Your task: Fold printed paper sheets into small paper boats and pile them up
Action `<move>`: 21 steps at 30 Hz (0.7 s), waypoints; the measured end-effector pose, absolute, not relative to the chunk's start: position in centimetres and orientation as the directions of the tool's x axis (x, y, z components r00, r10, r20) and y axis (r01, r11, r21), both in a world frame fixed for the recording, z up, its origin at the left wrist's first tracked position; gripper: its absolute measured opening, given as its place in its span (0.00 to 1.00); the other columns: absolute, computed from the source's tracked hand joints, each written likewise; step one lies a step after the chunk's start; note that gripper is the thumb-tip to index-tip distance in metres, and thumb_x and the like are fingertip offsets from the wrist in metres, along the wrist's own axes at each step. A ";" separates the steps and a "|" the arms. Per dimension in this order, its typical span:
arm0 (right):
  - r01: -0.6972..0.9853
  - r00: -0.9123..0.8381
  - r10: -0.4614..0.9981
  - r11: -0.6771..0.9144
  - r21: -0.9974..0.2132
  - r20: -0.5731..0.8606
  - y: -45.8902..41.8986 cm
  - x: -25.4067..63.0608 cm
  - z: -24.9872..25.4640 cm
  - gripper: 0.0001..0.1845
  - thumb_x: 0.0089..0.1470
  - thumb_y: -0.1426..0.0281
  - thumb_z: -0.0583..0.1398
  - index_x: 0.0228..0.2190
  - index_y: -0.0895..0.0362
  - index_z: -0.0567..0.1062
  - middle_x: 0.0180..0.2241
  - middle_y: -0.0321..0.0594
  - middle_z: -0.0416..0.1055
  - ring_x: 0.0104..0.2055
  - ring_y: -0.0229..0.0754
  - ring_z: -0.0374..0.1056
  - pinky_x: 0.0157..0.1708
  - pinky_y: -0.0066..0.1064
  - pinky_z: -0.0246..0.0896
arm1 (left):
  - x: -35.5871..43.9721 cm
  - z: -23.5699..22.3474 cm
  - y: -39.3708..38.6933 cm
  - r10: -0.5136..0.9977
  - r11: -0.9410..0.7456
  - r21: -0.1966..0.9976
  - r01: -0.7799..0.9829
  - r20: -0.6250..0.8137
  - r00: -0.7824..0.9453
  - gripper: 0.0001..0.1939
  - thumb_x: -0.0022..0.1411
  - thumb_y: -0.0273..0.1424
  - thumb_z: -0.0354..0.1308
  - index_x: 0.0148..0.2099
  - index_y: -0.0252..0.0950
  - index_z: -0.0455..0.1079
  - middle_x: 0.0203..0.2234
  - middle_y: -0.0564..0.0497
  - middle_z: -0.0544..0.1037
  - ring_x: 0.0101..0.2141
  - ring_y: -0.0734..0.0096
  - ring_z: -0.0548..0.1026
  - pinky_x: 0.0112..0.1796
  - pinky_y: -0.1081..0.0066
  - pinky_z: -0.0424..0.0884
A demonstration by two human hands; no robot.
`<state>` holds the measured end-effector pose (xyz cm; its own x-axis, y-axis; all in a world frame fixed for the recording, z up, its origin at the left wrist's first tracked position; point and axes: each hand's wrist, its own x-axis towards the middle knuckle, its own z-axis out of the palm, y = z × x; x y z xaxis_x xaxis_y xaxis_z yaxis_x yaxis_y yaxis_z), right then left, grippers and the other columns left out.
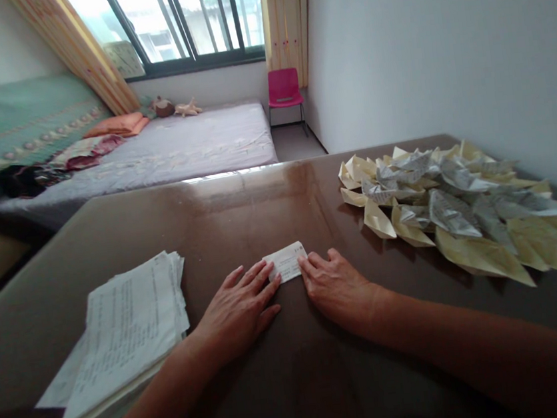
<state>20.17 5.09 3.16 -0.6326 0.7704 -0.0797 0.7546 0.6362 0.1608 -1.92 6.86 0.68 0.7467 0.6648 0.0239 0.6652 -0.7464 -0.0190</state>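
Observation:
A small folded piece of printed paper (287,262) lies flat on the dark brown table (238,207) in front of me. My left hand (237,311) rests palm down, fingers stretched out, with the fingertips pressing on the paper's left edge. My right hand (335,286) lies flat too, fingers extended, its fingertips on the paper's right edge. Both hands press the paper down rather than grip it.
A stack of printed sheets (122,337) lies at my left on the table. A heap of several folded paper boats (459,208) covers the right side near the white wall. Beyond the table are a bed (175,147), a pink chair (285,94) and a window.

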 end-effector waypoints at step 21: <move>0.805 -0.593 0.802 0.591 0.045 0.076 8.3 20.8 2.0 0.10 0.62 0.70 0.52 0.39 0.56 0.73 0.42 0.46 0.72 0.44 0.47 0.64 0.37 0.36 0.55 | -2.2 -1.7 9.1 0.811 -0.580 0.242 0.777 0.256 0.526 0.23 0.67 0.32 0.46 0.64 0.38 0.57 0.57 0.47 0.68 0.58 0.61 0.63 0.57 0.56 0.63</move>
<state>20.83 8.32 2.05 -0.5926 0.8019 0.0762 0.8054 0.5910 0.0450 -2.15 9.11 -1.65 0.5258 0.8112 0.2561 0.7775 -0.5804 0.2421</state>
